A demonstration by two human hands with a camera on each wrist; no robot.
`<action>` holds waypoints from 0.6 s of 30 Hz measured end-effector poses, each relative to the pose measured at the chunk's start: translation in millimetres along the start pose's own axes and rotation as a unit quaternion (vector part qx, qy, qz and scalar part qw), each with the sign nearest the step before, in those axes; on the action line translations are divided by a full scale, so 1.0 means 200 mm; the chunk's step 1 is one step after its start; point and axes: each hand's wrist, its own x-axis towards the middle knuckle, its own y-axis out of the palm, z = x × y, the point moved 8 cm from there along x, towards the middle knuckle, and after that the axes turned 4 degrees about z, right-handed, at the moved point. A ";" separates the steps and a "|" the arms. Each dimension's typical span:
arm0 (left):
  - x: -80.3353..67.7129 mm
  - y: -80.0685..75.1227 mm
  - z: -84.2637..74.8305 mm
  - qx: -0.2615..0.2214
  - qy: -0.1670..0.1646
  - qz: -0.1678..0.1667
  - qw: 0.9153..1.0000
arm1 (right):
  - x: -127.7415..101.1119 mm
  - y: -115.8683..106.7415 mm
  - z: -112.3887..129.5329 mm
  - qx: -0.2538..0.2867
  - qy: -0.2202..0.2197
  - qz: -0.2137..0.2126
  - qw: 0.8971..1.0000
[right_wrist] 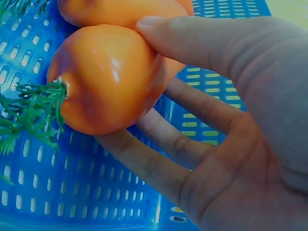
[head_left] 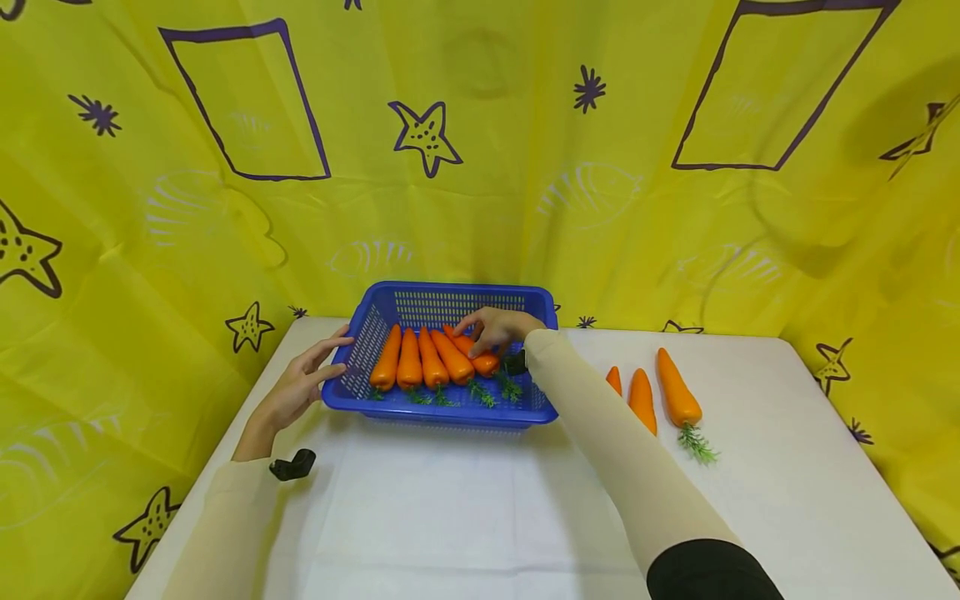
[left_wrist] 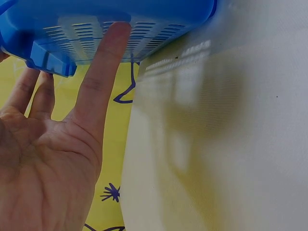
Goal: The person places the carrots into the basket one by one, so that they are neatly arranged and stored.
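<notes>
Five glossy orange plastic carrots with green frond tops lie side by side in the blue slotted plastic basket (head_left: 450, 300), tips away from the person, and the right hand (head_left: 497, 329) grips the rightmost of them, the held carrot (head_left: 480, 357). The thumb lies over its top and the other fingers (right_wrist: 159, 139) curl beneath its thick end, so it rests between thumb and fingers just above the basket floor. That looks like a grip for easing it in beside the rest, close against the neighbouring carrot (right_wrist: 120, 10), which sits just past the thumb tip.

The left hand (head_left: 300, 385) holds nothing. Its fingers are straight, and the tips press the basket's left wall, probably to keep the light basket from sliding on the white table (head_left: 465, 517).

Three more loose carrots (head_left: 652, 392) lie on the table, well apart from the right hand's fingers and beyond the beige sleeve (head_left: 622, 450), which partly hides the leftmost one.

Only the head view shows the whole row, the loose carrots and the yellow star-printed cloth backdrop (head_left: 480, 167). The right wrist view shows the underside of the grip, which the head view hides beneath the back of the hand. The left wrist view shows a fingertip (left_wrist: 117, 32) flat against the slotted wall near its rim, contact that the head view only hints at.
</notes>
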 end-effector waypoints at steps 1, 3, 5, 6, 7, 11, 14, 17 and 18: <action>0.00 0.00 0.00 0.000 0.001 0.001 1.000 | -0.01 0.00 0.01 -0.001 0.001 0.000 1.000; 0.00 0.00 0.00 0.003 0.003 0.002 1.000 | -0.02 0.00 0.01 -0.008 0.004 0.002 1.000; 0.00 0.00 0.00 0.004 0.004 0.002 1.000 | -0.03 0.01 0.02 -0.016 0.007 0.005 1.000; 0.00 0.00 0.00 0.005 0.005 0.002 1.000 | -0.04 0.01 0.03 -0.020 0.008 0.006 1.000; 0.00 0.00 0.00 0.005 0.005 0.002 1.000 | -0.04 0.01 0.04 -0.021 0.010 0.008 1.000; 0.00 0.00 0.00 0.003 0.004 0.001 1.000 | -0.06 0.01 0.05 -0.028 0.015 0.014 0.999; 0.00 0.00 0.00 -0.001 0.004 0.002 1.000 | -0.07 0.00 0.07 -0.038 0.015 0.018 0.999; 0.00 0.00 0.00 -0.006 0.003 0.002 1.000 | -0.10 -0.01 0.10 -0.055 0.008 0.016 0.998; 0.00 0.00 0.00 -0.006 0.003 0.002 1.000 | -0.11 -0.01 0.11 -0.066 0.002 0.014 0.998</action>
